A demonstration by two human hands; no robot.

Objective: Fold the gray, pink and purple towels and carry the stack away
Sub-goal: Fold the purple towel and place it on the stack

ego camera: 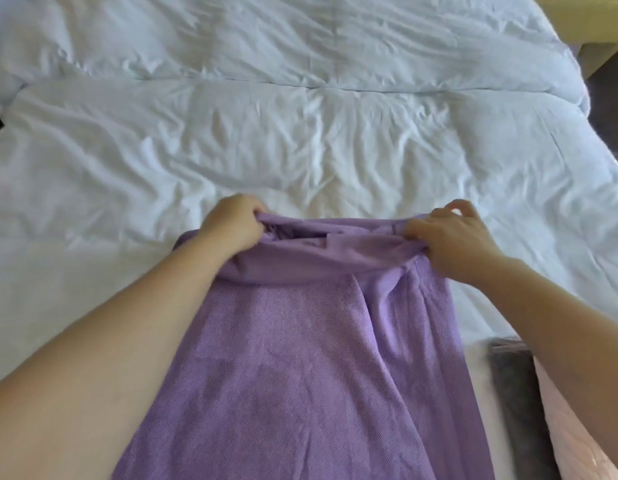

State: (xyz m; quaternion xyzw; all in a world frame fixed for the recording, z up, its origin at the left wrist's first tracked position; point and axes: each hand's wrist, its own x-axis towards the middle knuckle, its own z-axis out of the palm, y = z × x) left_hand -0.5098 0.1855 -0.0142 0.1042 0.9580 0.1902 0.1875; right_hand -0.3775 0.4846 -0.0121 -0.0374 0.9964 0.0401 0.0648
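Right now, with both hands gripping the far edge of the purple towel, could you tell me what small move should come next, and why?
Probably draw that edge taut and lay it flat. The left hand and right hand pinch the purple towel at a bunched, sagging far edge, which needs squaring before any clean fold.

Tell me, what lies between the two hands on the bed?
In the head view, only the bunched far edge of the purple towel spans from the left hand to the right hand; both hands hold it.
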